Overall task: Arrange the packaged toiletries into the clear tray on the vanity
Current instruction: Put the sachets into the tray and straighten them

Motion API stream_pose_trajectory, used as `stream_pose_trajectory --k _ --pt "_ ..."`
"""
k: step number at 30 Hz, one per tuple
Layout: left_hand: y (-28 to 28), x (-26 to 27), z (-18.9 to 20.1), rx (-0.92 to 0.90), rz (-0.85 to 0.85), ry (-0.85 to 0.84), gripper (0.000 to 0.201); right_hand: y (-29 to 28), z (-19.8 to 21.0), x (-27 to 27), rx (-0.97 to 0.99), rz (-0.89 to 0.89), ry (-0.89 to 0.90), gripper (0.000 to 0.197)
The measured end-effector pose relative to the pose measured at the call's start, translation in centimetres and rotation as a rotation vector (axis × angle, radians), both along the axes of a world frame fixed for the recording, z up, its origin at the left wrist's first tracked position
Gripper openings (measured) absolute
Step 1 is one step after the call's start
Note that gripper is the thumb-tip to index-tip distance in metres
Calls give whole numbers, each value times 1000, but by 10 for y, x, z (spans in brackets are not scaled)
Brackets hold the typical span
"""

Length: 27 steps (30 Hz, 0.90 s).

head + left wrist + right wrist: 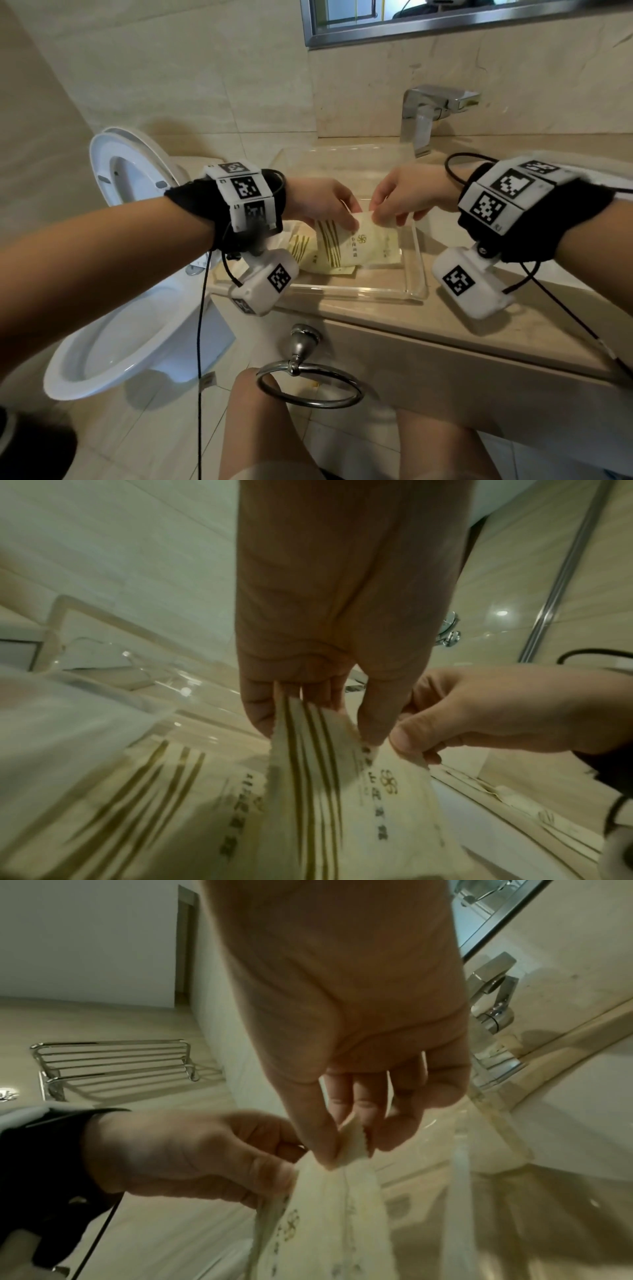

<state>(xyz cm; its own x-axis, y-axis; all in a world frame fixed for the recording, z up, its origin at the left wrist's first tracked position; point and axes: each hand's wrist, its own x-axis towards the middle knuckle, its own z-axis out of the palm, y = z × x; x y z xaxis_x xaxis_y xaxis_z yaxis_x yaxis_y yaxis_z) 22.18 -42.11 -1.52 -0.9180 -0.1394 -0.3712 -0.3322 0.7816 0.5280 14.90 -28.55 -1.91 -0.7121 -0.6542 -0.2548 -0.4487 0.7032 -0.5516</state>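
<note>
A cream packet with olive stripes and a flower logo hangs over the clear tray on the beige vanity. My left hand pinches its upper left edge, seen up close as striped packet under my left hand. My right hand pinches the upper right corner; the right wrist view shows the packet corner between thumb and fingers of that right hand. A second striped packet lies in the tray's left part, partly under the first.
A chrome faucet stands behind the tray. A white toilet with its lid up sits left of the vanity. A chrome towel ring hangs from the vanity front. More packets lie at the right in the left wrist view.
</note>
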Motion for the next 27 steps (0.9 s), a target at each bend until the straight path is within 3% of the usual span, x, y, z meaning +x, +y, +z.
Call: stream_pose_trajectory --k 3,6,10,15,20,27 --pt "0 -1 1 -210 -75 -24 37 -2 -3 -5 67 23 58 10" --pt "-5 1 5 -519 -275 -119 61 -3 -5 -8 141 19 143 6" --pt "-11 6 -1 -694 -406 -257 84 -7 -12 -6 297 79 250 22" --pt "-17 11 -12 -765 -418 -277 95 -11 -13 -4 290 193 347 28" --pt "-18 14 -17 -750 -425 -226 96 -15 -19 8 290 368 221 32" --pt "-22 15 -22 -723 -380 -193 94 -23 -30 17 381 414 341 44"
